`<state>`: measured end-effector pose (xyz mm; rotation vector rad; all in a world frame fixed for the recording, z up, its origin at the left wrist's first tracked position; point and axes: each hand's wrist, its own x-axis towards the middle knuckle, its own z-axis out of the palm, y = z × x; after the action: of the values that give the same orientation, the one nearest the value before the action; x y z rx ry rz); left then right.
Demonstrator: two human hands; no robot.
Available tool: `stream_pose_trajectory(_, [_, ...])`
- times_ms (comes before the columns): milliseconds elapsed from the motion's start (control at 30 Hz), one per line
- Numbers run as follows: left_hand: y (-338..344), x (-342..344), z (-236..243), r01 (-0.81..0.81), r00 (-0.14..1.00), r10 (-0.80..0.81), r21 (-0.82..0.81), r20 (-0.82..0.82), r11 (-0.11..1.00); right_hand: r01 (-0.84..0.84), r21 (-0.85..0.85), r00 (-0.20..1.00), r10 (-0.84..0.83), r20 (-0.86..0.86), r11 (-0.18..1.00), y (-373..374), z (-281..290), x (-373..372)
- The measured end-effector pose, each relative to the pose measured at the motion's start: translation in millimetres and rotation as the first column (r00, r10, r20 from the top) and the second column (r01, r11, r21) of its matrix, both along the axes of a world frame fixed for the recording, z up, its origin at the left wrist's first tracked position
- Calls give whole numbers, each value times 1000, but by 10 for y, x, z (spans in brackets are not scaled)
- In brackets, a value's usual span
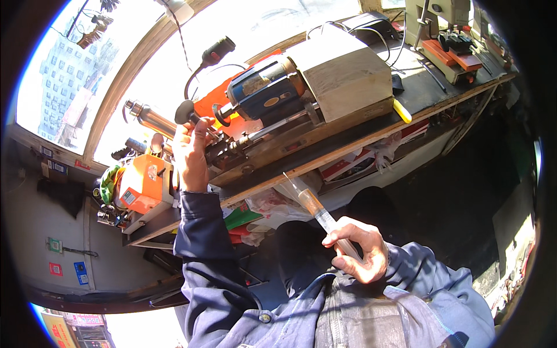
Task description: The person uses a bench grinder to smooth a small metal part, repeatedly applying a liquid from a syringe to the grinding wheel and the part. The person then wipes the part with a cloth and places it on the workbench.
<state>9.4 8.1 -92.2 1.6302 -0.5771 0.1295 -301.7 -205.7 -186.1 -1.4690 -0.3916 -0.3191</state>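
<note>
We seem to be readying the syringe, right hand curled round it, left hand unclear in grasp; steady aim is needed next.

The left arm is stretched out ahead, its left hand bent. The right arm is folded, its right hand curled.

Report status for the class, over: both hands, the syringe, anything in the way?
Left hand at blue-motored machine, exact grip unclear. Right hand holding syringe. Syringe amber toward its tip, pointing at bench. Nothing seen blocking it.
</note>
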Motion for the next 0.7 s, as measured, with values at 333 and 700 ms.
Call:
stream_pose_trajectory(333, [-40, -18, 11, -19, 999, 17, -26, -46, 1000, 19, 4, 1000, -19, 2, 1000, 41, -7, -14])
stream_pose_trajectory(700, [-59, -62, 16, -39, 999, 39, -11, -26, 999, 27, -22, 999, -26, 20, 999, 55, -7, 4])
